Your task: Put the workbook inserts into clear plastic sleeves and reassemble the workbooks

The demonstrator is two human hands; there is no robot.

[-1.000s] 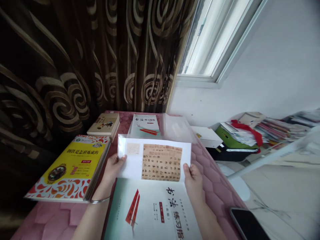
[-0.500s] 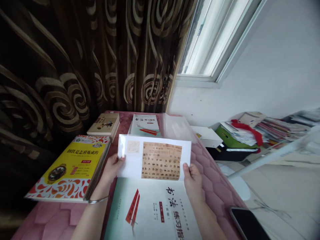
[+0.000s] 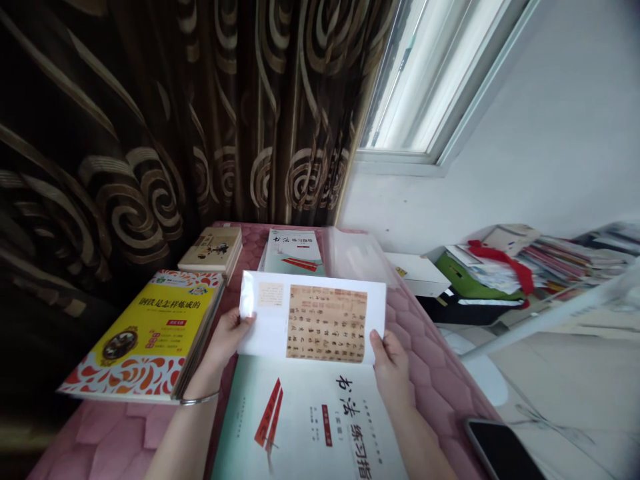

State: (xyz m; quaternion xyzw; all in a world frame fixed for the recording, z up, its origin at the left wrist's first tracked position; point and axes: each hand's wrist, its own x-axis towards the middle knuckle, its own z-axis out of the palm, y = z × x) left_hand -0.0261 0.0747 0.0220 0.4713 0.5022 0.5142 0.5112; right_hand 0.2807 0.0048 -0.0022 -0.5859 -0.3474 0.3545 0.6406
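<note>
A calligraphy workbook with a pale green and white cover and a red design lies turned sideways in front of me. At its far edge stands a white page flap printed with a brown panel of brush writing. My left hand pinches the flap's left edge, where a shiny strip like clear plastic shows. My right hand pinches the right edge, thumb on the printed side. Fingers behind the flap are hidden. Behind it lies another calligraphy workbook, beside a clear plastic sheet.
Yellow-covered books are stacked left, with small tan books behind. A phone rests at the right edge of the pink padded surface. Beyond are a white box, a green folder, piled papers and a white stand.
The whole view has shifted slightly, so things appear a little farther right. Both hands keep the same hold on the flap.
</note>
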